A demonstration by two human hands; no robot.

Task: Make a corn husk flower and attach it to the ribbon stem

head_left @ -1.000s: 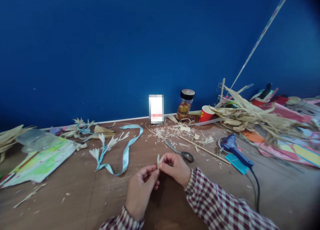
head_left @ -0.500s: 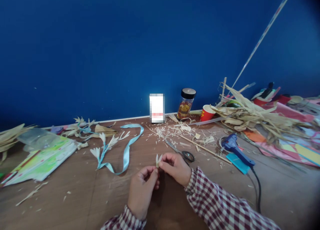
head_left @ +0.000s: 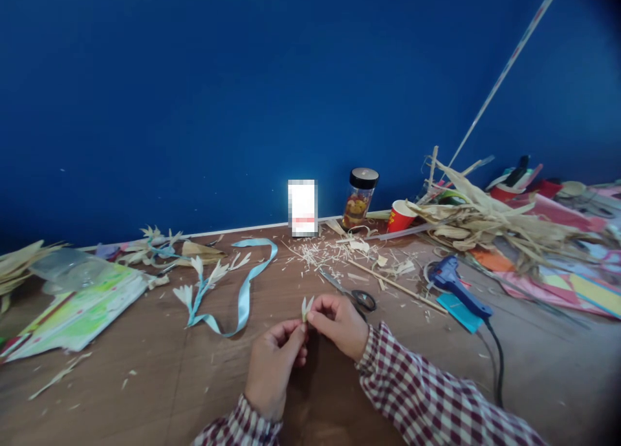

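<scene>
Between my hands is a small pale flower (head_left: 305,309) that looks made of corn husk, its pointed petals upward. My left hand (head_left: 276,362) pinches its lower end between thumb and fingers. From the right, my right hand (head_left: 339,326) has thumb and forefinger closed at the petals' side. Just beyond the right hand lie scissors (head_left: 361,297) with dark handles. To the left, a spray of similar pale flowers (head_left: 198,287) has stems wrapped in light blue ribbon (head_left: 245,297), whose loose end curls across the table.
Husk scraps (head_left: 313,255) and a thin stick (head_left: 398,287) lie ahead. A blue glue gun (head_left: 451,278) with a black cord is at right, near a red paper cup (head_left: 400,216), a lidded jar (head_left: 359,200) and piled husks (head_left: 485,223). A painted sheet (head_left: 92,310) lies left.
The whole view has shifted slightly. Both hands keep nearly the same pose around the small flower, and the things on the table stay put.
</scene>
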